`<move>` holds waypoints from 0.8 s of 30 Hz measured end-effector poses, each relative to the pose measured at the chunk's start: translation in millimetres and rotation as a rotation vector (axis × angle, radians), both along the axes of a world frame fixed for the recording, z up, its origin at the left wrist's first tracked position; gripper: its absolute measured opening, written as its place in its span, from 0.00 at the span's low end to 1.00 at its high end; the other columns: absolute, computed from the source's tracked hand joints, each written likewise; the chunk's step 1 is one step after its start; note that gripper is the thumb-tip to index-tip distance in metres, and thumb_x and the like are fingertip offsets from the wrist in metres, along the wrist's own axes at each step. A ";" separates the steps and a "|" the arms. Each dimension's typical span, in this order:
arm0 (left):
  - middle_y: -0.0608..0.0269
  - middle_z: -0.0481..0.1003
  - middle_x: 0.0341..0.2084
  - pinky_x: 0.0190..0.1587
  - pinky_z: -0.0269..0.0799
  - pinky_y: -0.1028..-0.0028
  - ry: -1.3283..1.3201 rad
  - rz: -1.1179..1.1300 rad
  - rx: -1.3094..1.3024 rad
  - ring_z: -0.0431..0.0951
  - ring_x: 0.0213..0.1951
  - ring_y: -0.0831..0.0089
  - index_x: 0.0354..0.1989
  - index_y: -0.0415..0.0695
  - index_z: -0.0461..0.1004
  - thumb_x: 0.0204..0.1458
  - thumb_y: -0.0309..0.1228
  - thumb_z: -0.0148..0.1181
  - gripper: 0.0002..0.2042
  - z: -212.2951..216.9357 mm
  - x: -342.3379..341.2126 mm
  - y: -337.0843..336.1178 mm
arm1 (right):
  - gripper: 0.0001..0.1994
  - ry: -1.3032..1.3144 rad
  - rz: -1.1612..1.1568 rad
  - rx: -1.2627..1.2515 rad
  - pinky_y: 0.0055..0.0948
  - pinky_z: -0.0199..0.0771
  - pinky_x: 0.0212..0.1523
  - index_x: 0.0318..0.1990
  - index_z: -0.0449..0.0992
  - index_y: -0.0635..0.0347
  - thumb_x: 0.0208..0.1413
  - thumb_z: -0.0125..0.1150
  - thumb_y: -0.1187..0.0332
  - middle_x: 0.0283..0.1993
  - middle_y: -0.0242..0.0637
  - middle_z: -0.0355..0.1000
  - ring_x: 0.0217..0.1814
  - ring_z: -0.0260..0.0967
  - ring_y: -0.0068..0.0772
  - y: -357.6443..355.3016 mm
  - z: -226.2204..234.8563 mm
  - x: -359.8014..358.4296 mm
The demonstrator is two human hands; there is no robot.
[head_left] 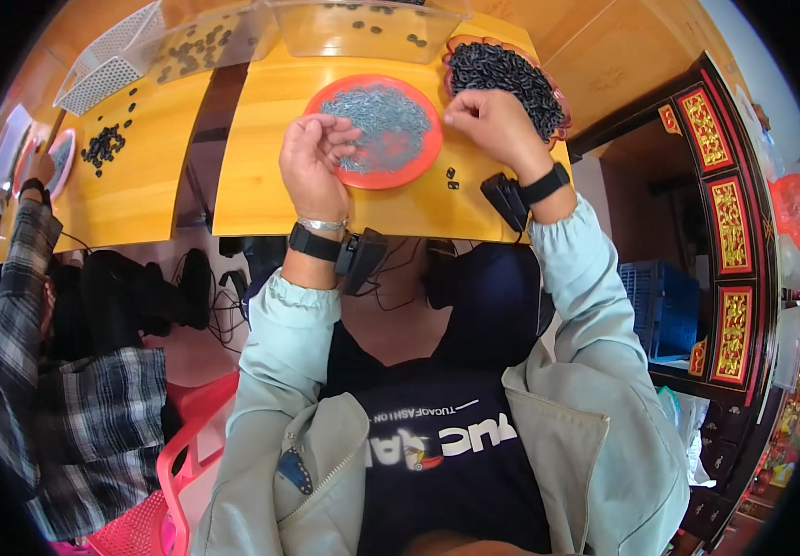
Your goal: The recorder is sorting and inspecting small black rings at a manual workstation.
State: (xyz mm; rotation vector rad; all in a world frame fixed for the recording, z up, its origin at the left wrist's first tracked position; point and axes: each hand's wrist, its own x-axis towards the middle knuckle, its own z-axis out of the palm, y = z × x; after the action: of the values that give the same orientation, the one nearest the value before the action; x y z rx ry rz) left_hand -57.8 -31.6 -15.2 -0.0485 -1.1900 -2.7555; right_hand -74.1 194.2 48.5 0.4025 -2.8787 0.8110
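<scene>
While the left hand (pixel 315 153) hangs over the near-left rim of the red plate (pixel 434 146), the right hand (pixel 502 130) hovers just off the plate's right side — two hands, one busy table (pixel 252 176)! On that plate, a broad heap of small grey metal pieces (pixel 377 111), thinning towards the lower right, where red shows through. Left grip: fingers half curled, a little apart from one another, palm turned towards the heap. Right grip: fingers bunched inwards, and whether they're clamped on something small I can't tell from this angle.

Just beyond the right hand sits the scalloped reddish tray (pixel 562 120), piled with glossy black pieces (pixel 502 79) — and what a pile! Two little dark pieces (pixel 453 185) lie on the wood near the table's front edge, between plate and right wrist. Up at the far side, a clear plastic bin (pixel 363 35); over on the left, a white perforated basket (pixel 108 60) and a loose cluster of black bits (pixel 103 148) on the wood. At the far left, a co-worker's plaid sleeve (pixel 25 250) reaches up to the table, and a blue crate (pixel 664 306) stands low on the right.
</scene>
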 end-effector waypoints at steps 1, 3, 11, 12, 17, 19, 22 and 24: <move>0.54 0.73 0.30 0.31 0.71 0.76 -0.010 -0.014 -0.003 0.76 0.30 0.67 0.35 0.38 0.65 0.58 0.32 0.41 0.10 -0.4 -1.2 0.6 | 0.07 -0.025 -0.021 0.027 0.25 0.64 0.24 0.27 0.75 0.62 0.45 0.60 0.68 0.20 0.37 0.69 0.21 0.65 0.25 3.7 -1.8 11.4; 0.55 0.73 0.30 0.31 0.71 0.76 -0.022 -0.032 -0.004 0.76 0.30 0.67 0.35 0.38 0.65 0.58 0.32 0.41 0.10 0.0 -2.6 4.5 | 0.07 -0.082 -0.032 0.029 0.25 0.63 0.24 0.27 0.75 0.63 0.44 0.62 0.68 0.19 0.35 0.68 0.20 0.64 0.24 14.5 -17.7 24.4; 0.58 0.73 0.26 0.28 0.69 0.79 -0.055 -0.057 -0.052 0.75 0.26 0.72 0.32 0.39 0.67 0.56 0.30 0.43 0.09 -1.5 -0.9 14.7 | 0.08 -0.120 -0.100 0.083 0.29 0.66 0.24 0.28 0.75 0.63 0.41 0.62 0.68 0.20 0.39 0.70 0.20 0.68 0.32 13.9 -58.6 34.6; 0.58 0.73 0.26 0.28 0.69 0.79 -0.056 -0.058 -0.054 0.75 0.26 0.72 0.32 0.39 0.67 0.56 0.30 0.43 0.09 -2.0 -0.9 14.2 | 0.08 -0.117 -0.125 0.099 0.30 0.67 0.25 0.27 0.75 0.63 0.42 0.61 0.68 0.20 0.40 0.70 0.21 0.69 0.34 13.7 -61.1 32.8; 0.58 0.73 0.25 0.28 0.68 0.79 -0.068 -0.081 -0.059 0.75 0.26 0.72 0.32 0.39 0.67 0.56 0.30 0.43 0.09 -2.7 -1.0 13.6 | 0.06 -0.115 -0.171 0.061 0.40 0.69 0.34 0.25 0.76 0.60 0.42 0.56 0.68 0.27 0.46 0.73 0.31 0.71 0.48 15.9 -67.2 22.9; 0.58 0.73 0.25 0.28 0.68 0.79 -0.067 -0.086 -0.070 0.75 0.26 0.72 0.32 0.39 0.67 0.56 0.30 0.43 0.09 -1.3 0.2 16.2 | 0.06 0.018 -0.157 -0.021 0.29 0.67 0.25 0.27 0.75 0.63 0.45 0.58 0.70 0.20 0.39 0.71 0.21 0.68 0.31 20.8 -72.1 22.1; 0.58 0.73 0.25 0.28 0.68 0.80 -0.066 -0.093 -0.085 0.75 0.26 0.72 0.32 0.39 0.67 0.56 0.30 0.43 0.09 1.6 -0.7 17.4 | 0.05 0.033 -0.155 -0.089 0.27 0.66 0.25 0.27 0.76 0.63 0.46 0.58 0.70 0.20 0.38 0.71 0.21 0.68 0.28 26.6 -64.7 25.1; 0.58 0.73 0.25 0.27 0.68 0.80 -0.066 -0.099 -0.088 0.75 0.26 0.73 0.32 0.39 0.67 0.56 0.30 0.43 0.09 0.5 0.3 17.2 | 0.06 -0.047 -0.182 -0.078 0.24 0.66 0.25 0.28 0.76 0.64 0.46 0.59 0.69 0.20 0.35 0.71 0.21 0.67 0.23 29.2 -55.9 29.8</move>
State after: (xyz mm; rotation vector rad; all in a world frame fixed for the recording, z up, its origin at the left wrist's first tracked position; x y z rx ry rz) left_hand -57.5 -14.4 -14.7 -0.0260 -1.3615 -2.8075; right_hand -44.4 223.4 -7.4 0.1123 -2.8614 0.9081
